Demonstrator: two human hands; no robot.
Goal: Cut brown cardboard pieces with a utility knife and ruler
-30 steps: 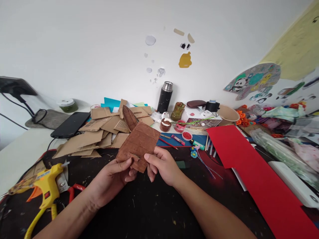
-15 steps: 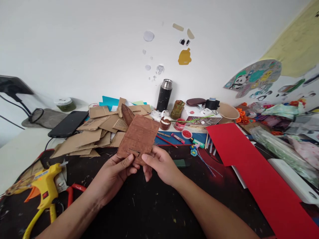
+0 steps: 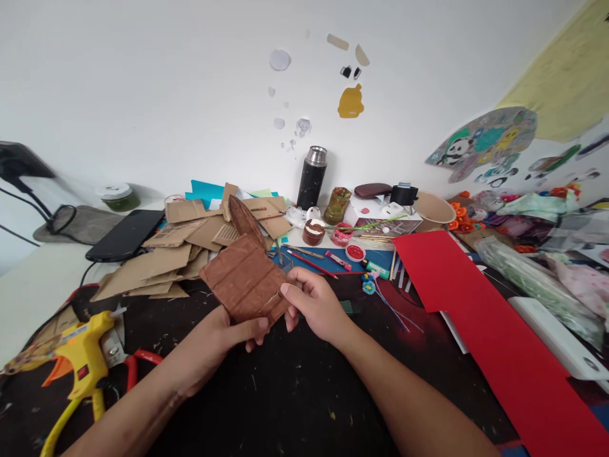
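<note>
Between my two hands, above the dark tabletop, is a flat brown-painted piece, seemingly cardboard (image 3: 245, 276), tilted, with crease lines across it and a small slit near its lower right edge. My left hand (image 3: 233, 333) grips its lower edge, thumb on the front face. At the right corner my right hand (image 3: 314, 304) pinches it by the slit; the fingertips behind are hidden. Just past its top edge shows a brown pointed oval piece (image 3: 247, 219), resting by the cardboard scraps (image 3: 162, 266).
A yellow glue gun (image 3: 85, 349) and red-handled pliers (image 3: 137, 365) lie at the left. Behind stand a black thermos (image 3: 313, 178) and small paint pots (image 3: 314, 233). Red card (image 3: 476, 317) stretches along the right, beside a white device (image 3: 556, 336). A phone (image 3: 126, 235) lies back left.
The brown piece has turned counterclockwise and shifted left in my hands, so its creases now show clearly. My right hand has moved up toward its right corner. The view has shifted slightly.
</note>
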